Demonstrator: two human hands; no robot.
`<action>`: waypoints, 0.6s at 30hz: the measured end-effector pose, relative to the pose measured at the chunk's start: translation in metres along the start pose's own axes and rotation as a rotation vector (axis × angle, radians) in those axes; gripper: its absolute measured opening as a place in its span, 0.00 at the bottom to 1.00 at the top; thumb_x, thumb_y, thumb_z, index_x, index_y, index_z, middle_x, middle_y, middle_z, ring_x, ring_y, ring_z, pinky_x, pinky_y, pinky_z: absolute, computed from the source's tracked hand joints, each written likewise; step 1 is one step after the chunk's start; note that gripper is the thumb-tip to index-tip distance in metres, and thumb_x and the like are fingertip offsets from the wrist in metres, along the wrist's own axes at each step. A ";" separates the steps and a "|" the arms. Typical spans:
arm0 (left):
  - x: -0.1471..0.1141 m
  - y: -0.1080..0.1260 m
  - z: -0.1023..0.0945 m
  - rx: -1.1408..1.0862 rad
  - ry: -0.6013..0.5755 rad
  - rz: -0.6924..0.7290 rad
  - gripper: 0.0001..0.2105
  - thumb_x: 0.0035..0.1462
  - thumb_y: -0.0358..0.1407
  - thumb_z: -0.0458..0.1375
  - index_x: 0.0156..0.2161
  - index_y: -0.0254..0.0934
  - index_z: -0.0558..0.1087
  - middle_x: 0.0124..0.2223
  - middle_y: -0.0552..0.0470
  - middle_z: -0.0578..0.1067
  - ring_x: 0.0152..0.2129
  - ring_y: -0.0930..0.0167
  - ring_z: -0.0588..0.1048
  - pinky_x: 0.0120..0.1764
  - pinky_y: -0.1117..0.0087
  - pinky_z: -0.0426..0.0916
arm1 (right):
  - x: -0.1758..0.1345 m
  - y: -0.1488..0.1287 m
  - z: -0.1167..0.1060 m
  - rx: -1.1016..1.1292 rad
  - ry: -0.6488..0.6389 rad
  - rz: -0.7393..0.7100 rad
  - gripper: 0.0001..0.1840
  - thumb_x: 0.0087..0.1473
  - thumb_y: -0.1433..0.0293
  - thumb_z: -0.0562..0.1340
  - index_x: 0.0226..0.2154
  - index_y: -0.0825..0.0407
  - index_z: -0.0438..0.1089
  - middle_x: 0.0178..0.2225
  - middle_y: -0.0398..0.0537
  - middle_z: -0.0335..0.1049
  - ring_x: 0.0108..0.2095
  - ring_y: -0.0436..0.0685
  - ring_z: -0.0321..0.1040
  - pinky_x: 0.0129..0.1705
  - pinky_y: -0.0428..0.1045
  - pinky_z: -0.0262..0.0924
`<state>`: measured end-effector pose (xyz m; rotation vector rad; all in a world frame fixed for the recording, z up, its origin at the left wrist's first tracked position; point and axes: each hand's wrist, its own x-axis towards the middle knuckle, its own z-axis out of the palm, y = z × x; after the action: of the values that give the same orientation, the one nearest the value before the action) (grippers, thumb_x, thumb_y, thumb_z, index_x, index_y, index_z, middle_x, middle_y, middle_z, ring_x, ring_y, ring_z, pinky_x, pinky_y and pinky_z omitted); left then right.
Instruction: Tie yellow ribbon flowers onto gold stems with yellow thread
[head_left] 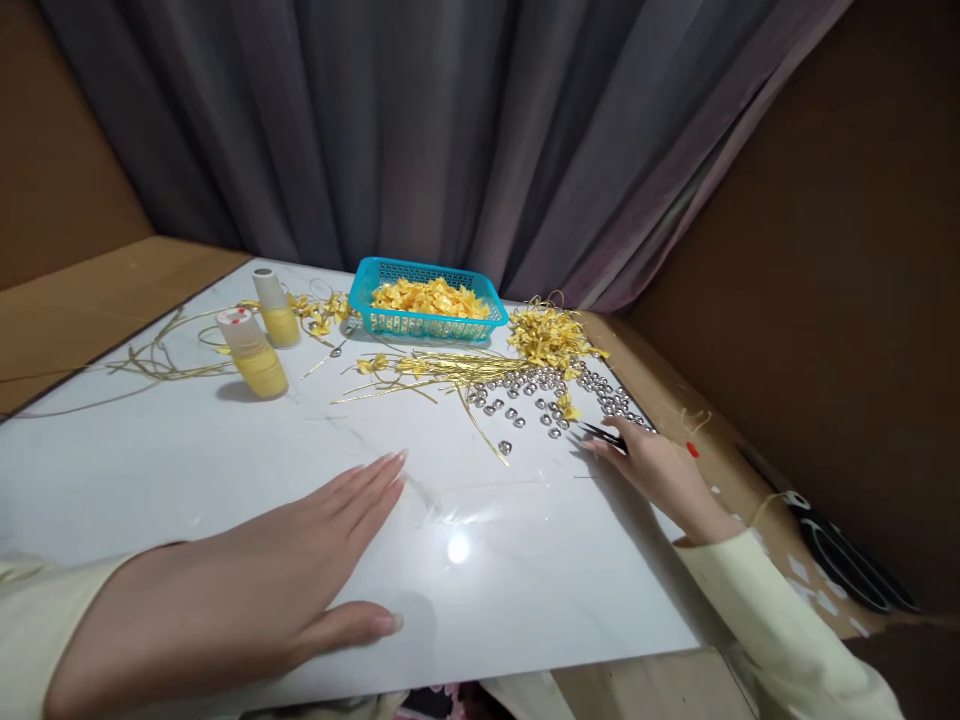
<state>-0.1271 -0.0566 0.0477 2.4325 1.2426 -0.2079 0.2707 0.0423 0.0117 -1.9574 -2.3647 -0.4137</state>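
My left hand (300,570) is held flat, fingers stretched out and together with the thumb apart, over the white marbled board (480,610); nothing is in it. At the right, my right hand (652,465) grips dark tweezers (602,434) between thumb and fingers. Their tips point left toward scattered silver beads (555,433) and a small yellow ribbon flower (568,408). Whether the tips touch anything is too small to tell. Behind the beads lies a bundle of gold-stemmed yellow flowers (547,335), its wire stems (465,367) running left.
A turquoise basket (430,327) of yellow petals (431,297) stands at the back. Two bottles with yellow contents, a near one (255,360) and a far one (279,312), stand at the left beside loose gold wires (154,362). Black-handled scissors (847,560) lie at the right.
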 end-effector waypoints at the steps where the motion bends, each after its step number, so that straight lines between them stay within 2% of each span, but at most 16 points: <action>1: -0.003 -0.005 0.002 0.014 0.028 -0.014 0.40 0.58 0.60 0.44 0.66 0.31 0.51 0.66 0.43 0.46 0.61 0.54 0.56 0.59 0.56 0.59 | 0.007 0.000 0.004 0.002 -0.006 -0.028 0.24 0.61 0.53 0.50 0.42 0.55 0.69 0.35 0.58 0.77 0.31 0.69 0.75 0.25 0.54 0.63; 5: -0.018 -0.032 0.017 0.084 0.193 -0.044 0.40 0.58 0.58 0.49 0.67 0.35 0.45 0.66 0.43 0.47 0.59 0.52 0.60 0.57 0.56 0.61 | 0.020 0.001 0.019 0.050 0.007 -0.152 0.25 0.63 0.53 0.47 0.41 0.54 0.68 0.39 0.59 0.74 0.36 0.66 0.74 0.29 0.54 0.66; 8: -0.030 -0.044 0.028 0.120 0.332 -0.031 0.42 0.58 0.55 0.52 0.67 0.42 0.35 0.67 0.45 0.46 0.59 0.52 0.61 0.56 0.56 0.62 | 0.021 0.001 0.024 0.087 0.055 -0.220 0.26 0.64 0.54 0.45 0.42 0.56 0.68 0.41 0.62 0.72 0.41 0.67 0.71 0.41 0.58 0.66; 10: -0.036 -0.041 0.032 0.111 0.347 0.024 0.41 0.59 0.54 0.52 0.67 0.46 0.31 0.67 0.48 0.45 0.59 0.54 0.61 0.57 0.58 0.62 | 0.017 -0.006 0.020 0.114 0.117 -0.240 0.28 0.64 0.55 0.44 0.46 0.59 0.67 0.48 0.68 0.68 0.48 0.71 0.67 0.48 0.64 0.62; 12: -0.036 -0.032 0.034 0.070 0.298 0.114 0.38 0.61 0.53 0.51 0.67 0.49 0.32 0.67 0.51 0.47 0.60 0.59 0.60 0.58 0.62 0.60 | 0.010 -0.027 0.009 0.188 0.174 -0.282 0.28 0.64 0.57 0.44 0.52 0.60 0.64 0.55 0.70 0.63 0.54 0.73 0.62 0.52 0.68 0.59; 14: -0.032 -0.024 0.036 0.025 0.230 0.197 0.35 0.63 0.52 0.49 0.66 0.51 0.34 0.66 0.54 0.50 0.61 0.63 0.58 0.60 0.65 0.56 | -0.002 -0.061 -0.007 0.329 0.156 -0.381 0.27 0.65 0.59 0.46 0.59 0.57 0.59 0.60 0.64 0.57 0.58 0.68 0.59 0.56 0.65 0.58; 16: -0.028 -0.021 0.041 0.008 0.193 0.237 0.33 0.64 0.52 0.47 0.67 0.50 0.34 0.66 0.55 0.51 0.62 0.66 0.56 0.62 0.65 0.52 | -0.015 -0.102 -0.022 0.443 0.041 -0.537 0.27 0.65 0.61 0.49 0.63 0.53 0.53 0.64 0.58 0.52 0.62 0.63 0.54 0.60 0.62 0.57; 18: -0.027 -0.026 0.048 0.037 0.213 0.210 0.34 0.64 0.52 0.46 0.67 0.48 0.34 0.66 0.53 0.51 0.62 0.66 0.57 0.63 0.63 0.50 | -0.025 -0.137 -0.034 0.512 -0.087 -0.679 0.29 0.65 0.61 0.51 0.65 0.54 0.50 0.65 0.56 0.48 0.64 0.61 0.49 0.62 0.60 0.54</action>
<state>-0.1612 -0.0829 0.0047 2.6499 1.0631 0.0902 0.1384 -0.0126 0.0150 -0.9565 -2.7678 0.2590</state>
